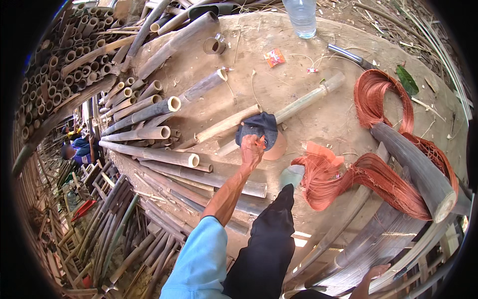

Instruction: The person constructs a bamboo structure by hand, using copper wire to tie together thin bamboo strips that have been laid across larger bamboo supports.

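Observation:
My left hand point(252, 151), at the end of a light blue sleeve, is closed at the near edge of a dark blue cap point(269, 130) with a salmon-coloured brim. A small orange patch shows at the fingertips; whether it belongs to the cap is unclear. Under and beside the cap lie cut bamboo poles point(309, 101). At the lower edge, my right hand point(376, 272) is partly in view, its fingers stretched out over the pale bamboo slats point(381, 239). Right of my dark trouser leg point(264, 239) spreads a bundle of reddish-brown fibre point(323, 187).
Bamboo tubes point(149, 133) fan out on the left, with stacks behind. A dark drink glass point(215, 46), an orange packet point(274, 58) and a clear water bottle point(301, 20) are farther off. A thick bamboo length point(413, 169) lies across the fibre at right. Someone in blue point(82, 149) is far left.

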### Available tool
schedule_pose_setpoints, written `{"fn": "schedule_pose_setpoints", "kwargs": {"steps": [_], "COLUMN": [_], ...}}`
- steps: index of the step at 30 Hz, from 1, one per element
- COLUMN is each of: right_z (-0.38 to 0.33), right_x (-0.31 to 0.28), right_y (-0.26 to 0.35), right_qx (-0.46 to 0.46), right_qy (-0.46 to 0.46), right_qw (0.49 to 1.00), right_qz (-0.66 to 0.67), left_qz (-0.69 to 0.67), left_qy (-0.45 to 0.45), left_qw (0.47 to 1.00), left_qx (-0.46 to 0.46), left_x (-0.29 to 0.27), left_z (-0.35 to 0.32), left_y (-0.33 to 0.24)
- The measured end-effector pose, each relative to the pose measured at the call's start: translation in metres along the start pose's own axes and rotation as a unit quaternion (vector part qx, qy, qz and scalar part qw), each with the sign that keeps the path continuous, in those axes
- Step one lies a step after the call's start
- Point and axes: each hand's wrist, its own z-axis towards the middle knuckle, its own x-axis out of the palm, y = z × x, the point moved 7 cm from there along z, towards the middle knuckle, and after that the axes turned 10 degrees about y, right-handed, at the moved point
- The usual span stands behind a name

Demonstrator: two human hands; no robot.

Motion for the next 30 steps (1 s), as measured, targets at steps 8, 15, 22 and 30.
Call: {"fn": "schedule_pose_setpoints", "kwargs": {"steps": [8,15,22,30], "right_z": [-0.009,-0.011,0.009,0.027], "right_x": [-0.002,-0.023,-0.014,-0.053], "right_y": [0.017,0.008,0.027,0.006], "right_qx": [-0.120,-0.117,-0.182,-0.148], "right_qy": [0.046,-0.030,0.055,0.221], "right_qw": [0.739,0.981,0.974,0.950], "right_qz": [-0.661,0.154,0.126,0.162], "left_qz": [-0.036,-0.103,-0.143,-0.369], "left_qy": [0.052,0.072,0.141,0.010], "left_qw": [0.986,0.991,0.979,0.899], "left_qx": [-0.151,0.037,-0.022,-0.237], "left_x": [-0.008,-0.037,-0.037,-0.058], "left_z": [0.012,-0.075,-0.096,-0.006], "left_y": [0.065,-0.111,-0.125,-0.027]}}
